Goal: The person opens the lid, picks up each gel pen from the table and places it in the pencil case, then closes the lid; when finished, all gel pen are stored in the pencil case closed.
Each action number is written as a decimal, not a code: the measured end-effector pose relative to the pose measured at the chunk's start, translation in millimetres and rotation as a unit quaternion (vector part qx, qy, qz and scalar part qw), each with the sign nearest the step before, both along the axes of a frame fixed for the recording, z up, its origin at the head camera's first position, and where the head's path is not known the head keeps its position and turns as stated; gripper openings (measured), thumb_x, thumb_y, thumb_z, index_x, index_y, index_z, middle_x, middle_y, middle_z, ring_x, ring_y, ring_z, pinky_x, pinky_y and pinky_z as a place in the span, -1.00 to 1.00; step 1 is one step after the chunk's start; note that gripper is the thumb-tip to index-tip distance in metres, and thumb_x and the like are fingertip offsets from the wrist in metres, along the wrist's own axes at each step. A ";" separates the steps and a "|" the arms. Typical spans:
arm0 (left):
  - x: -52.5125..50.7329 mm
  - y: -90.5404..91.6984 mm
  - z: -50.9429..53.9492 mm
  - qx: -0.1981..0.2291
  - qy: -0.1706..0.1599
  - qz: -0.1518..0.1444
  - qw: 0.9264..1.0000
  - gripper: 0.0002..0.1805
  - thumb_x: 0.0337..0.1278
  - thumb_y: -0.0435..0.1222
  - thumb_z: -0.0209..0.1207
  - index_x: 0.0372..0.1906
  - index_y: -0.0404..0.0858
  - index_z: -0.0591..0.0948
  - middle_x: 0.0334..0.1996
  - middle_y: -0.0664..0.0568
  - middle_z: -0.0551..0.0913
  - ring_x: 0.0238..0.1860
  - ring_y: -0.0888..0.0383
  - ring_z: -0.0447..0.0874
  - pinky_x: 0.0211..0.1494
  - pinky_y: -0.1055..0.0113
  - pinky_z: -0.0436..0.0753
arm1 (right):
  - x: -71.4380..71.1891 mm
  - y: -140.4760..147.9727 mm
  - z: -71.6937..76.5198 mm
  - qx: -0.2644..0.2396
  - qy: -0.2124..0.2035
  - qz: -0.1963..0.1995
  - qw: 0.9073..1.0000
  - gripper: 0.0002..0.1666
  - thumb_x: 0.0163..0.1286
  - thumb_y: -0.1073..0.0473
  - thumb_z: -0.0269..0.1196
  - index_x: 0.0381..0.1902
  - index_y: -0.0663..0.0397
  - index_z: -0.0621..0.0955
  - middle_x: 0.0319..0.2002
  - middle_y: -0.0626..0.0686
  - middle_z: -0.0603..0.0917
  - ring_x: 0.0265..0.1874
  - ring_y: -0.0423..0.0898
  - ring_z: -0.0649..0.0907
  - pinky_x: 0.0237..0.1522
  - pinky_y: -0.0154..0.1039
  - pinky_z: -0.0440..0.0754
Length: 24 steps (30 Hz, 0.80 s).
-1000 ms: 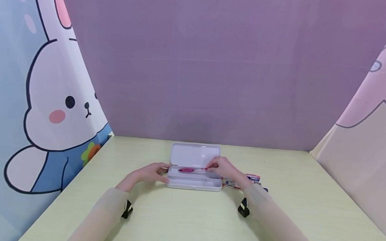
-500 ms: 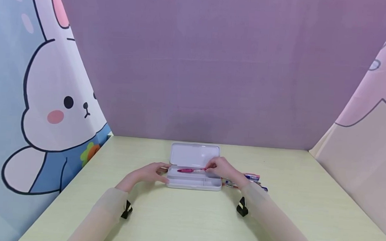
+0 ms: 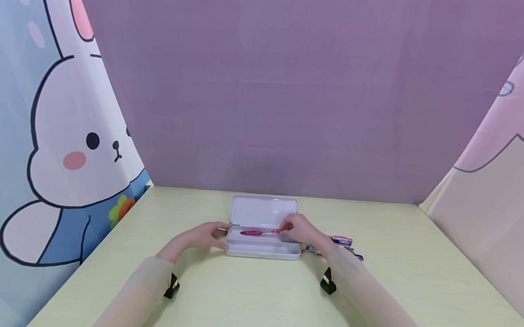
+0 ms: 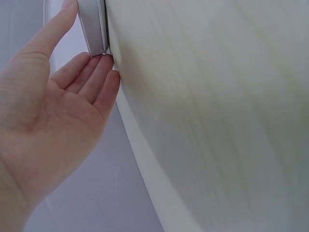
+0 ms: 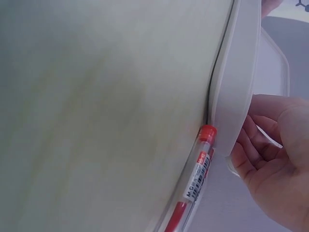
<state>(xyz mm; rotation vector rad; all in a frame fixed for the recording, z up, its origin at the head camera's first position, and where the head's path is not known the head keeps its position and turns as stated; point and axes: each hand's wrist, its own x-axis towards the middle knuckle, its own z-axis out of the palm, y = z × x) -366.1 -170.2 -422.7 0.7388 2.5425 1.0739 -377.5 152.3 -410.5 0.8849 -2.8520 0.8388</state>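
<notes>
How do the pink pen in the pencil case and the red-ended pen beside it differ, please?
The pink pen is in the pencil case; the red-ended pen lies outside on the table.
The right grip seems to pinch the pink pen, not the red-ended pen.
The pink pen's left end is solid pink; the red-ended pen has a clear, barcoded barrel.
Both are slim.

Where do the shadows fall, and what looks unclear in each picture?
Head view: soft shadows on the table below the left hand and right hand; the pink pen is too small for detail. Left wrist view: wood grain soft, a broad shadow across the table. Right wrist view: the clear pen shows its barcode, the table's grain is blurred.
</notes>
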 end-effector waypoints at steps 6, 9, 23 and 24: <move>1.8 0.8 1.1 -0.004 0.004 0.001 1.000 -0.20 -0.04 -0.14 0.36 0.32 -0.34 0.33 0.29 -0.25 0.37 0.26 -0.18 0.39 0.33 -0.05 0.37 | -0.4 -0.6 -1.0 0.002 -0.002 0.005 1.000 -0.95 0.14 0.28 0.35 -0.46 0.14 0.67 -0.49 -0.03 0.66 -0.49 -0.26 0.55 -0.40 -0.42 0.57; 2.2 0.8 1.9 -0.004 0.004 -0.001 1.000 -0.20 -0.03 -0.15 0.36 0.32 -0.35 0.33 0.29 -0.26 0.37 0.26 -0.19 0.38 0.33 -0.05 0.36 | -1.6 -0.8 -2.4 0.000 -0.014 0.000 1.000 -0.95 0.15 0.28 0.35 -0.47 0.11 0.66 -0.50 -0.06 0.66 -0.50 -0.27 0.54 -0.41 -0.43 0.56; 5.5 -4.1 2.1 -0.003 0.007 -0.015 1.000 -0.19 -0.02 -0.14 0.35 0.32 -0.36 0.31 0.29 -0.28 0.36 0.26 -0.19 0.38 0.33 -0.05 0.37 | 6.8 -3.7 -2.3 -0.013 -0.005 -0.014 1.000 -0.95 0.15 0.33 0.33 -0.47 0.18 0.64 -0.53 -0.05 0.65 -0.54 -0.28 0.52 -0.46 -0.44 0.54; 5.6 -4.5 1.9 -0.003 0.008 -0.016 1.000 -0.19 -0.02 -0.13 0.35 0.32 -0.36 0.31 0.29 -0.28 0.36 0.26 -0.19 0.39 0.33 -0.05 0.37 | 7.6 -4.0 -2.1 -0.013 -0.009 -0.017 1.000 -0.96 0.16 0.33 0.33 -0.46 0.18 0.64 -0.52 -0.05 0.66 -0.54 -0.28 0.52 -0.45 -0.44 0.54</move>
